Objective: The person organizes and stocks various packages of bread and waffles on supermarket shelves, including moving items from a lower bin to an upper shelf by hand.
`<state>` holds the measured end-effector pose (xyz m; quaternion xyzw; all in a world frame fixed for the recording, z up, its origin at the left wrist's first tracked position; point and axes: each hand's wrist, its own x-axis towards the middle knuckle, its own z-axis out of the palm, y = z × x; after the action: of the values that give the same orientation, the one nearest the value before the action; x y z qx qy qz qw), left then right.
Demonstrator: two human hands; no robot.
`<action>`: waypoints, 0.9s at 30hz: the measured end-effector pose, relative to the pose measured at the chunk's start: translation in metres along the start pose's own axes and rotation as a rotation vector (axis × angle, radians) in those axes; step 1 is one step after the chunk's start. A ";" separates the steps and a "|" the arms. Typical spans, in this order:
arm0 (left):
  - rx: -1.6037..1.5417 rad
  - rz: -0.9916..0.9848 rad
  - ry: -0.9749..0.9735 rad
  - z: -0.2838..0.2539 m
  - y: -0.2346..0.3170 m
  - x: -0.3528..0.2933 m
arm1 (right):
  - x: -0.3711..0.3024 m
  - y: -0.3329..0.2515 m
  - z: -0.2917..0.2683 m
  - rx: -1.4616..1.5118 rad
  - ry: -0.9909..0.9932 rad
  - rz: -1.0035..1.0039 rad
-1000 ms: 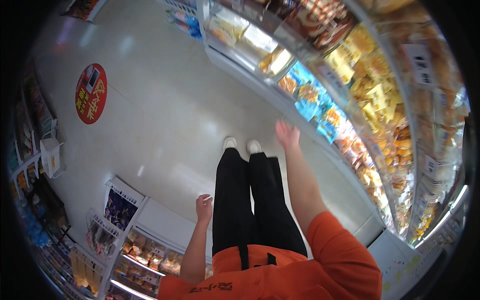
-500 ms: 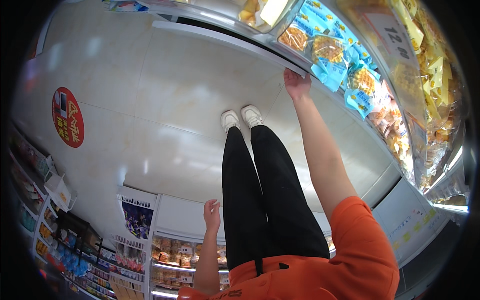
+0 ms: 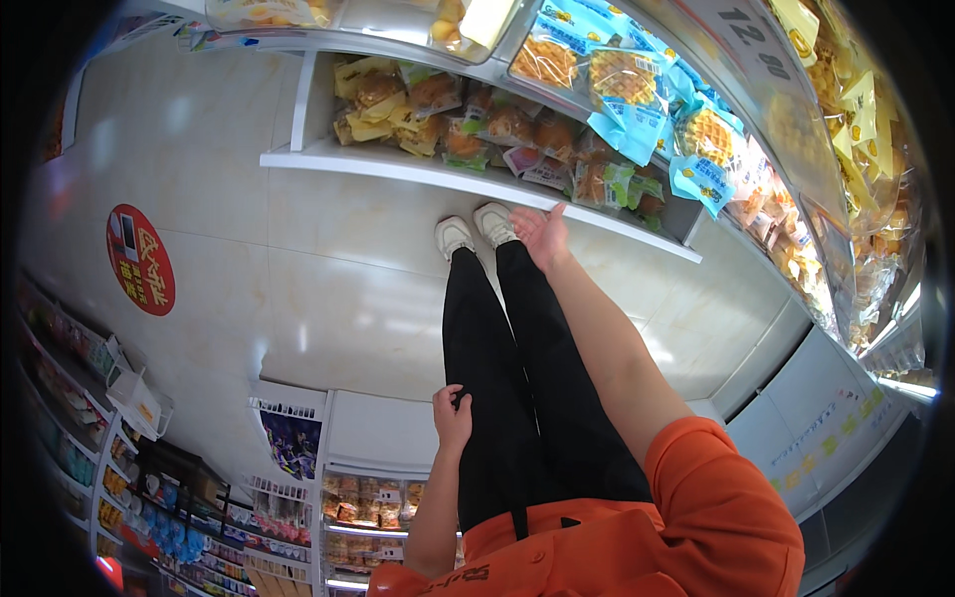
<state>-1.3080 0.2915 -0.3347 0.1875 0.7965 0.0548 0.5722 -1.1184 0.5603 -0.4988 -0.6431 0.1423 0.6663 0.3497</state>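
Observation:
A white drawer [image 3: 428,177] stands pulled out low beneath the display shelf, filled with several bagged buns [image 3: 507,124] in clear and yellow wrappers. At its front edge is my right hand [image 3: 542,239], palm up, fingers stretched and apart, with nothing in it. The fingertips lie at or just short of the drawer's lip; I cannot tell if they touch. My left hand [image 3: 453,420] hangs by my left thigh in front of the black trousers [image 3: 487,348]. Its fingers are loosely curled, with a dark gap at the thumb and nothing seen in them.
Above the drawer, the shelf holds blue-wrapped waffles [image 3: 627,80] and yellow packs [image 3: 860,129] behind clear panels. My white shoes [image 3: 455,236] stand close to the drawer front. A round red sticker [image 3: 141,259] lies on the floor. Stocked shelves [image 3: 373,502] are behind me, and a white basket [image 3: 137,401] is at left.
The drawer has slid out toward me, and its bagged buns now show. My right hand has come back with it, nearer my shoes. My left hand has shifted right, against my thigh.

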 end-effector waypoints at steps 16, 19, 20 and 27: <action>0.153 -0.015 -0.065 0.002 0.000 -0.005 | -0.027 0.080 -0.058 -0.181 0.085 0.190; 0.186 0.027 -0.080 0.005 0.000 -0.002 | -0.027 0.086 -0.055 -0.282 0.155 0.159; 0.199 0.055 -0.072 0.005 0.001 0.002 | -0.028 0.085 -0.053 -0.328 0.178 0.158; 0.018 0.029 -0.011 0.003 0.029 0.020 | -0.032 0.078 -0.018 -1.001 0.234 -0.436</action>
<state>-1.3035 0.3248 -0.3453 0.2044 0.7909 0.0549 0.5742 -1.1579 0.4837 -0.4913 -0.8148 -0.2900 0.4890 0.1134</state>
